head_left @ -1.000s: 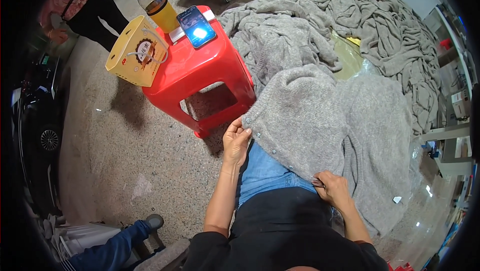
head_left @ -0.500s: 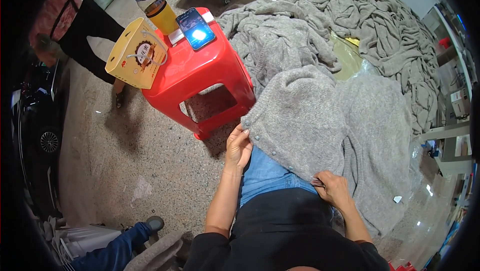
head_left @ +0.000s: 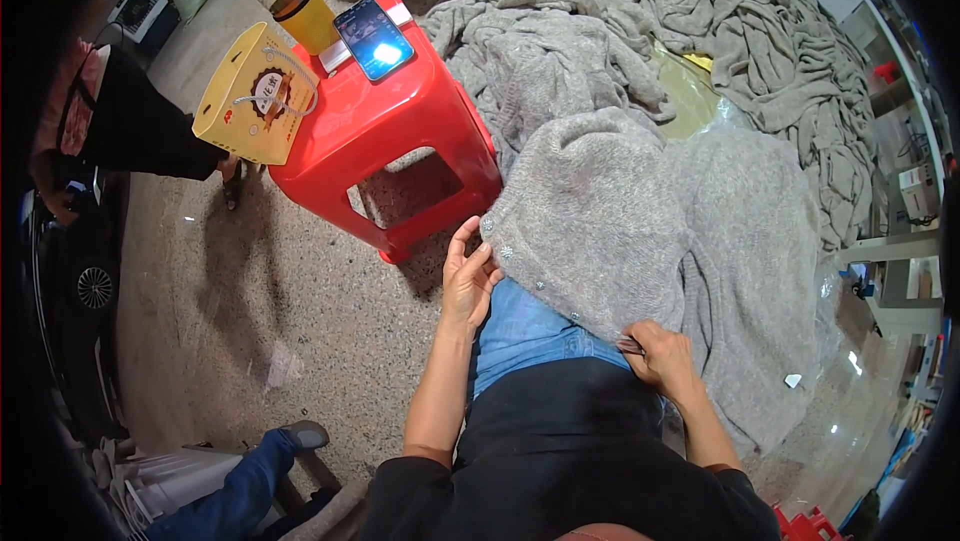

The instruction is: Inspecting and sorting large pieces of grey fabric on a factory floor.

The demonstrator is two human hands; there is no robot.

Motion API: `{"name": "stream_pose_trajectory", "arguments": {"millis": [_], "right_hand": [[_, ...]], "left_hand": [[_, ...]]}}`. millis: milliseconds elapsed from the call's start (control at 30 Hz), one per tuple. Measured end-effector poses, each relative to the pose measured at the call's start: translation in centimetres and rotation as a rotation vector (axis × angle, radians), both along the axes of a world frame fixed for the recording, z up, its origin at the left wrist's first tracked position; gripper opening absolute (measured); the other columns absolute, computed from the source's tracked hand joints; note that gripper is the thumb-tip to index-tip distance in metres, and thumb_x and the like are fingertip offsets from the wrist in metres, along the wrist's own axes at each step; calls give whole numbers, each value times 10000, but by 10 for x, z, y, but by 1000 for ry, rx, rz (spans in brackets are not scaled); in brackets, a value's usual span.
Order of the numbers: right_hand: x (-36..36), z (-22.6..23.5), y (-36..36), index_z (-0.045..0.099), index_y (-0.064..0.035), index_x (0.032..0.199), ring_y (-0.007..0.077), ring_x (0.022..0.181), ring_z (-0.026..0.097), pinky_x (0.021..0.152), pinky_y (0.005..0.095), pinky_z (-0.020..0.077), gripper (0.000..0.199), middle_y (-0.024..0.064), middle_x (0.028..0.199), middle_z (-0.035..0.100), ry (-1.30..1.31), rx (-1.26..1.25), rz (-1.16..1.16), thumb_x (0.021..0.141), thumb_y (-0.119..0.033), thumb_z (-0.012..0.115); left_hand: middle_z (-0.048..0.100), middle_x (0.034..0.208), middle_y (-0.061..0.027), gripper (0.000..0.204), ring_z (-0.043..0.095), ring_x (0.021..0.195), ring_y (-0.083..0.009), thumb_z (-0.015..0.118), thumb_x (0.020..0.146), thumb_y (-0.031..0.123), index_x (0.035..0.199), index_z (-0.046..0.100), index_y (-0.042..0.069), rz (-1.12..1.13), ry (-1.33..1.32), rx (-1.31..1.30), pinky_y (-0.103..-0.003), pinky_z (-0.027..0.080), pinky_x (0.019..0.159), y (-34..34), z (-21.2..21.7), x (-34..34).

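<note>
A grey knitted cardigan (head_left: 600, 211) lies over my lap, on my blue jeans (head_left: 530, 326). Shiny round buttons (head_left: 507, 252) run in a slanting row along its near edge. My left hand (head_left: 470, 276) pinches the left corner of that edge between thumb and fingers, beside the end button. At the other end of the row, my right hand (head_left: 662, 356) is closed around a small dark tool (head_left: 631, 345), its tip close to the edge. The tool's kind cannot be made out, as the fingers cover most of it.
A red plastic stool (head_left: 400, 131) at the left bears a yellow paper bag (head_left: 245, 101), a bottle (head_left: 300, 11) and a phone (head_left: 373, 38). Heaped grey knitwear (head_left: 780, 71) covers the floor beyond. One person (head_left: 140, 121) stands at far left; another's leg (head_left: 235, 486) shows lower left.
The view has shifted slightly, so the stool and cardigan sit a little higher and further left. My left thumb and fingers have changed their place at the corner. The standing person has moved left.
</note>
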State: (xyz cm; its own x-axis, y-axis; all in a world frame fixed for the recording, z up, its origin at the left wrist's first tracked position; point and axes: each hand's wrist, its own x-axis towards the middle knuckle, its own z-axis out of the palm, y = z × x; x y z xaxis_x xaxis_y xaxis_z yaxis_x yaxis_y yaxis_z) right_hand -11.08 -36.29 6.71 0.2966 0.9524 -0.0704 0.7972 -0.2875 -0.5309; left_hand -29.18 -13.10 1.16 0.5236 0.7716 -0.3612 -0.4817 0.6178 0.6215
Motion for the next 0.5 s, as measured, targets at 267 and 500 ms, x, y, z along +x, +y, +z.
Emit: {"name": "stream_pose_trajectory", "arguments": {"millis": [267,500], "right_hand": [[-2,-2,-3,589,-73,823,316,651,598,543,382,462,120,92,782,617,6,5,-13,742,-144,643],[6,-16,-5,598,-13,760,120,574,524,545,284,417,179,78,604,560,354,7,-371,830,-177,599]], "left_hand": [[617,944,-44,505,599,816,-110,563,855,29,1309,355,102,15,-3,79,-257,503,692,-7,-2,-3],[619,886,-36,356,599,756,-92,563,851,15,1190,469,69,79,126,6,-203,508,618,-7,-9,2]]}}
